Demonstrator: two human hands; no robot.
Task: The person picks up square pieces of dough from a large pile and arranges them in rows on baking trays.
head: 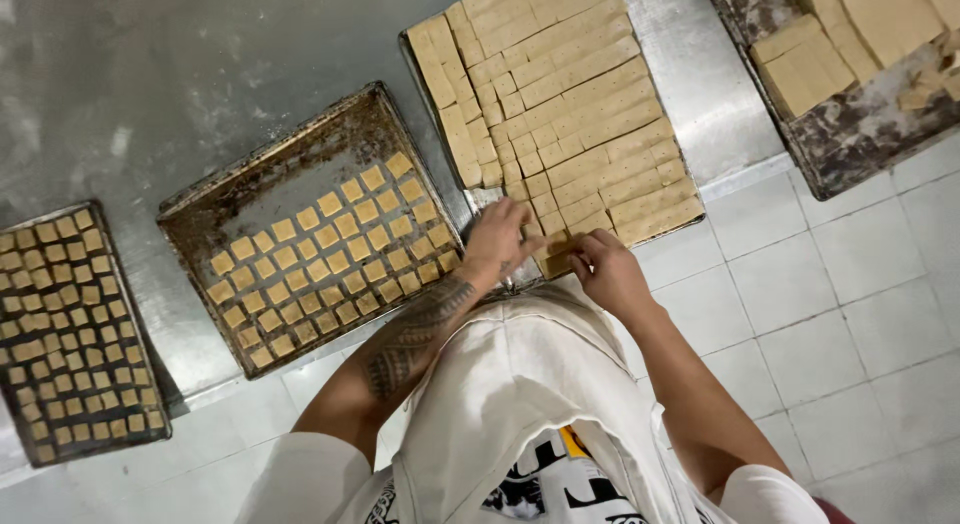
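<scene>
At the near edge of the dough sheet (565,104), both my hands work side by side. My left hand (497,242) lies with its fingers spread loosely over the small cut squares at the sheet's front corner, touching them rather than gripping; my right hand (605,269) is curled narrow, fingertips pinched down by the last row, though I cannot tell whether a piece is already between them. The squares I am after (548,246) sit right between the two hands, at the lip of the steel tray (690,74) that carries the scored slab.

To do this well, I judge that each square should be lifted from its edges with light fingertips, so that soft dough keeps its corners, and that the left hand should steady the neighbouring pieces so they do not drag along. Taking pieces in order from the nearest row should keep the remaining strips from shifting.

Just to the left, a dark baking tray (200,216) is partly filled with squares in neat spaced rows, its far part bare. Further left, a second tray (20,424) is filled from end to end. Across the steel bench (120,84), at the far right, another worn tray (860,134) holds uncut slabs. Pale floor tiles (850,314) lie below me.
</scene>
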